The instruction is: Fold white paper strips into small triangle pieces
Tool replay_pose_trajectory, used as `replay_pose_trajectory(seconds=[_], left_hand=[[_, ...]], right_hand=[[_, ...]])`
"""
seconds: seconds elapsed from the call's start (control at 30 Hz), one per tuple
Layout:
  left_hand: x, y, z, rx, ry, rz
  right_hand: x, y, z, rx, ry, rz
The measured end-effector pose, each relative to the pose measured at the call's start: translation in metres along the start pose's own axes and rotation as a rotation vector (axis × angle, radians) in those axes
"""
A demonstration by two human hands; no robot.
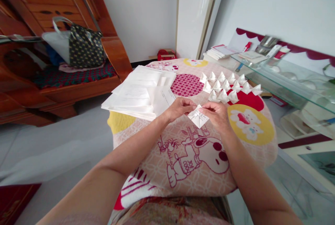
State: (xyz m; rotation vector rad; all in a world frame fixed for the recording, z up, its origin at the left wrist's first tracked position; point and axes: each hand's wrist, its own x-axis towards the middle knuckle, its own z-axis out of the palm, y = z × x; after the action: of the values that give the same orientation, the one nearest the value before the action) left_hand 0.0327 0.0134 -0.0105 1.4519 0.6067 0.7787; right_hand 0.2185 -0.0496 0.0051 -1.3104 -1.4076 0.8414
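A small folded paper square (199,117) with printed writing hangs between my two hands, one corner pointing toward me. My left hand (181,108) pinches its left upper edge. On the opposite side, my right hand (216,111) grips the paper with the thumb lying on its face. Beyond my right hand stand several white folded paper boats (222,85) in rows. To the left of my left hand lies a thick stack of printed paper sheets (136,92), its edges uneven.
A patterned cloth (193,179) with cartoon figures covers the round table. A glass shelf unit (288,81) holding papers and cups stands close on the right. On the left, a wooden bench (112,52) carries a dotted bag (85,45).
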Motion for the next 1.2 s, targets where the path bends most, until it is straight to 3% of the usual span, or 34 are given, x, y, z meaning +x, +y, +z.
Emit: replay_pose_trajectory(seconds=[0.27, 0.8, 1.07, 1.2], left_hand=[[-0.004, 0.005, 0.004, 0.026, 0.055, -0.036], [-0.005, 0.006, 0.005, 0.030, 0.052, 0.012], [-0.007, 0.011, -0.003, -0.003, -0.149, -0.180], [-0.007, 0.008, -0.004, 0.027, -0.180, -0.227]], right_hand=[[0.000, 0.007, 0.002, 0.020, 0.020, 0.005], [-0.002, 0.001, 0.006, 0.136, 0.036, 0.005], [0.000, 0.005, 0.001, 0.223, -0.003, 0.047], [0.002, 0.008, 0.000, 0.267, -0.010, 0.058]])
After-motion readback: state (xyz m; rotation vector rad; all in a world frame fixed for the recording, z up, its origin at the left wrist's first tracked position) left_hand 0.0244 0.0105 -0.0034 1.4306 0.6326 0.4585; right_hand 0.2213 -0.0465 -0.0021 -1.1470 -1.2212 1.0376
